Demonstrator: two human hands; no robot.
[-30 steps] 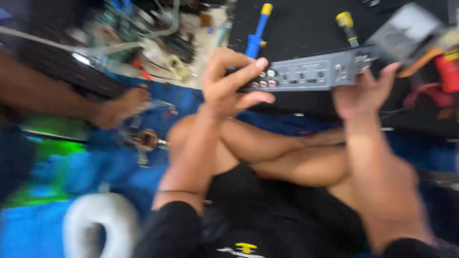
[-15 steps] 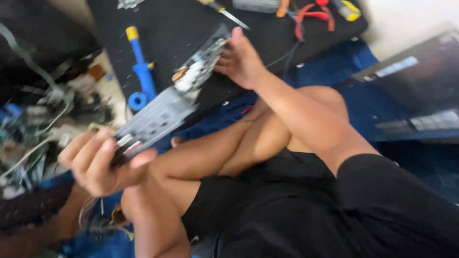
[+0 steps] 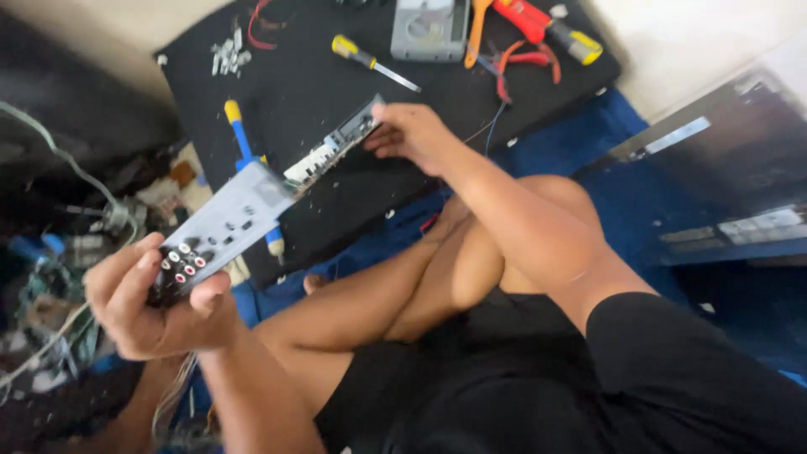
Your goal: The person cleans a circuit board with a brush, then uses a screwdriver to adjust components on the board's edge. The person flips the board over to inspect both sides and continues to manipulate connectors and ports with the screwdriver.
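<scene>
Panel first: a long grey strip of metal or plastic with round sockets at one end and a circuit board along the other, held up in the air between my two hands. My left hand is clenched around the socket end, thumb across the underside and fingers curled over the top, so the red and white sockets sit right against my fingertips. My right hand pinches the far end, fingertips closed on the edge where the board shows.

I judge it light and stiff, thin enough to flex if twisted, and the board and sockets look fragile, so the bare edges and ends are the places to grip, not the components.

Outward from the panel: it hangs over the near edge of a black mat. On the mat, a blue-handled tool lies just under the panel's middle, a yellow-handled screwdriver lies beyond it, and a grey meter and red pliers sit at the mat's far side.
</scene>
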